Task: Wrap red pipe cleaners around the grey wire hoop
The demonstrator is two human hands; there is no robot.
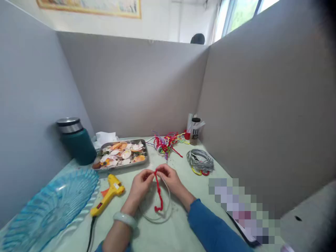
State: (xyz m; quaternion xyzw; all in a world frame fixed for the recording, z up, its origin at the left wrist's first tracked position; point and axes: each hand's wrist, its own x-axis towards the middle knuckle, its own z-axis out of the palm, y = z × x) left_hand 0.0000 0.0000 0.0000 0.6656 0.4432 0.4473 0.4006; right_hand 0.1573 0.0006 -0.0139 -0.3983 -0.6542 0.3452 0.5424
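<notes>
My left hand (141, 182) and my right hand (170, 177) meet at the middle of the table, both with fingers pinched on a red yarn strand (159, 194). The strand hangs down between them, its lower end curled. A thin pale hoop (169, 208), like a ring of wire or cord, passes behind the yarn and runs up to my fingers. How the yarn goes around the hoop is hidden by my fingertips. Past my hands lies a tangle of coloured yarn pieces (168, 142), mostly red and purple.
At left stand a blue glass dish (52, 206), a yellow glue gun (111, 196) and a green bottle (78, 145). A metal tray (147, 154) holds shells. Rightward are a grey wire coil (201, 161), a black-lidded jar (194, 131) and a blurred-out flat object (244, 213). Grey partitions (131, 84) enclose the table.
</notes>
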